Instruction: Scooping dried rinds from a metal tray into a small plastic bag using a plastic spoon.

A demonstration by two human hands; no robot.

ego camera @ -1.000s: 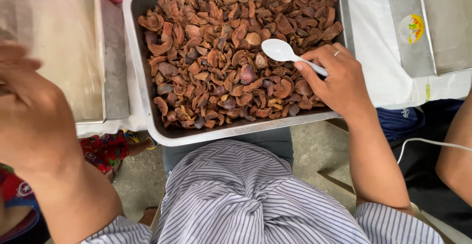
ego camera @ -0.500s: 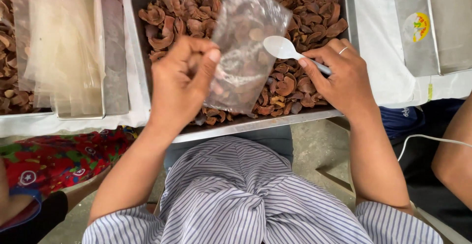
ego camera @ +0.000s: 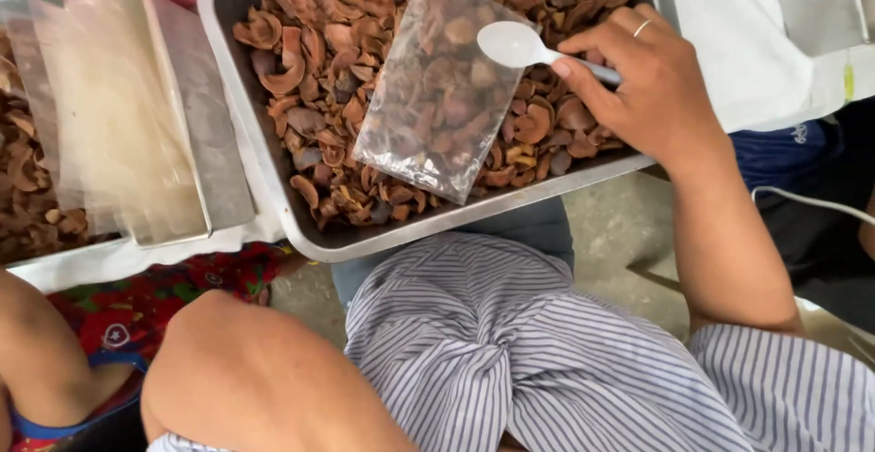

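Left of the metal tray [ego camera: 273, 188] sits a stack of clear bags [ego camera: 118, 115]; the left hand, gripping a clear plastic bag [ego camera: 437, 97] half a second ago, is apparently withdrawn out of view, leaving it flat on the brown dried pieces [ego camera: 310, 69], while the right hand [ego camera: 652, 87] pinches a white spoon [ego camera: 538, 51] beside it.

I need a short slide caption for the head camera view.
Right hand holds a white spoon over a clear bag on a tray.
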